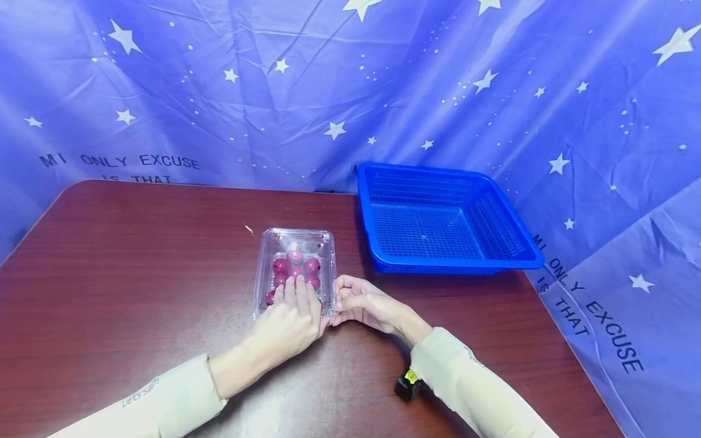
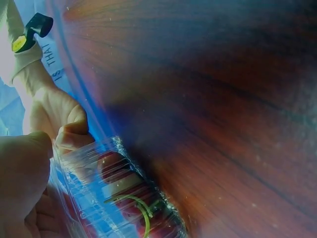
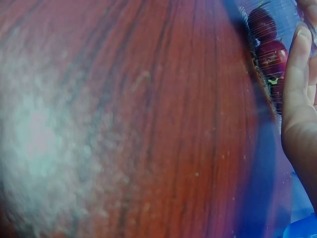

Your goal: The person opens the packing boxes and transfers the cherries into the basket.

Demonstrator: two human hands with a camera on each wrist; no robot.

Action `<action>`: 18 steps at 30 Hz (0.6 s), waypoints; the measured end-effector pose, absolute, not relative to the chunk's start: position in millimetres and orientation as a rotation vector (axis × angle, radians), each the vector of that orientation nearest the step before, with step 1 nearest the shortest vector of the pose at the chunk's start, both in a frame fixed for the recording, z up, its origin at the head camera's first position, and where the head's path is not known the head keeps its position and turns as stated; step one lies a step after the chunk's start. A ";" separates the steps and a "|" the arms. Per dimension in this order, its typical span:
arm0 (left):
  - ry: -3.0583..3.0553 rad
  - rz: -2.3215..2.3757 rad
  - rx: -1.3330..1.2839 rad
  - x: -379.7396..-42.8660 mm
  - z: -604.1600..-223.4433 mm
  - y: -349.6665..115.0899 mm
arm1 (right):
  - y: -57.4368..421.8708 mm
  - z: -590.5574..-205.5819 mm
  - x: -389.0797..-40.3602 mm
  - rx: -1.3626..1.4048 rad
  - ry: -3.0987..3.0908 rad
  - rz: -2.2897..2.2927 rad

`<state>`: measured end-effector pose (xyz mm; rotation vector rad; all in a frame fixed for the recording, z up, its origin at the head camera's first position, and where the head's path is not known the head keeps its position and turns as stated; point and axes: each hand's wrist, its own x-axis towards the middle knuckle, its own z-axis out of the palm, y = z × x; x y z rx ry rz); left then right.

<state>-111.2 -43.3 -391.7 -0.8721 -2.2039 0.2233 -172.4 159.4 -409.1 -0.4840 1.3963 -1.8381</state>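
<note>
A clear plastic clamshell box (image 1: 261, 267) of dark red cherries (image 1: 282, 266) sits on the table in the head view. Its transparent lid lies over the fruit. My left hand (image 1: 290, 319) rests flat on the near part of the lid, fingers straight and pointing away from me. At the near right corner my right hand (image 1: 369, 304) pinches the rim of the box between thumb and fingers. Through the plastic, the left wrist view shows a green stem (image 2: 143, 206). In the right wrist view, several cherries (image 3: 272, 57) appear beside the right thumb.
A blue plastic basket (image 1: 438, 267) with mesh walls stands at the back right of the brown table (image 1: 137, 255). A blue star-printed cloth (image 1: 296, 91) hangs behind and to the right. A black device (image 1: 407, 386) with a yellow spot is beside the right sleeve.
</note>
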 end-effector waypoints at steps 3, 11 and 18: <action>-2.203 0.231 -0.877 -110.4 -391.6 -43.7 | 158.6 -409.5 -171.6 -0.488 1.409 -1.835; -2.147 0.244 -0.863 -107.7 -395.6 -44.8 | 157.3 -409.0 -167.6 -0.537 1.478 -1.806; -2.142 0.227 -0.849 -108.5 -396.5 -44.0 | 156.6 -407.2 -167.9 -0.535 1.482 -1.813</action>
